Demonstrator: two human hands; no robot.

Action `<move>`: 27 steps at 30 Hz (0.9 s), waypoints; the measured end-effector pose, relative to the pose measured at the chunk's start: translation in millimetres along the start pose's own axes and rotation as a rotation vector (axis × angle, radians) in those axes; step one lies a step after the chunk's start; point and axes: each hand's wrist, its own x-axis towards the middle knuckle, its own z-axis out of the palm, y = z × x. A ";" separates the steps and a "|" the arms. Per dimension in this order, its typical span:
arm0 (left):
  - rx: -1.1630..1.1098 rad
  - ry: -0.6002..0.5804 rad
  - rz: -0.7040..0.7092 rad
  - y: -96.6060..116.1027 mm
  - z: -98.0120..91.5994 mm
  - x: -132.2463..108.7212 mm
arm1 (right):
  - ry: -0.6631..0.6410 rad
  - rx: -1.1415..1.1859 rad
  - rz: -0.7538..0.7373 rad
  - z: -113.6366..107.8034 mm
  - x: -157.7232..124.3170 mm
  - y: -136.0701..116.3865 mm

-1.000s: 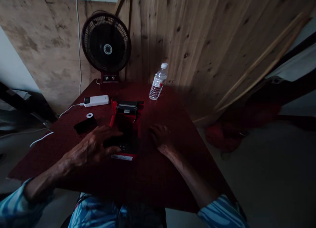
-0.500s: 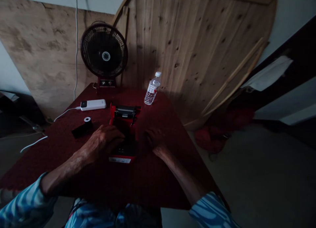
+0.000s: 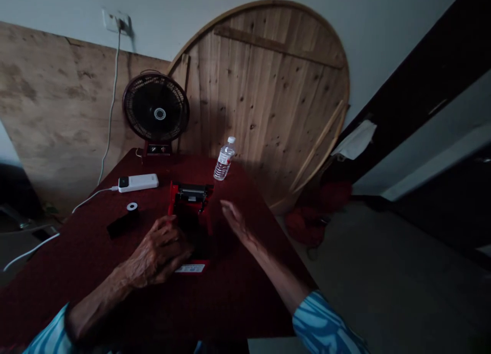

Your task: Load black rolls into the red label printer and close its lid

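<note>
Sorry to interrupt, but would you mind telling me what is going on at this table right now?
A person in blue patterned sleeves sits at a dark red table. Their left hand rests on the near end of a small red printer with its lid open, while the right hand is open just right of it. A paper roll, white power bank, water bottle and black fan stand behind.

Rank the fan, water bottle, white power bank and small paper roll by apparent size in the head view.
1. fan, clearly largest.
2. white power bank and water bottle: too alike to rank; the bottle stands farther back.
3. small paper roll, smallest.
</note>
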 end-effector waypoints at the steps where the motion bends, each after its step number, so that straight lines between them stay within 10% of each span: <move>1: 0.008 0.014 0.017 0.4 -0.3 -0.4 | 0.009 0.054 0.019 0.7 8.9 -9.6; 10: 0.084 0.039 0.098 1.2 5.6 -13.2 | -0.009 0.400 0.002 16.7 44.9 -74.4; 20: 0.118 0.112 0.113 -0.8 12.3 -22.2 | 0.069 0.223 -0.153 20.1 -37.2 -78.5; 27: 0.121 0.166 -0.324 -16.8 5.3 -33.8 | 0.075 0.215 -0.331 24.9 -50.1 -66.8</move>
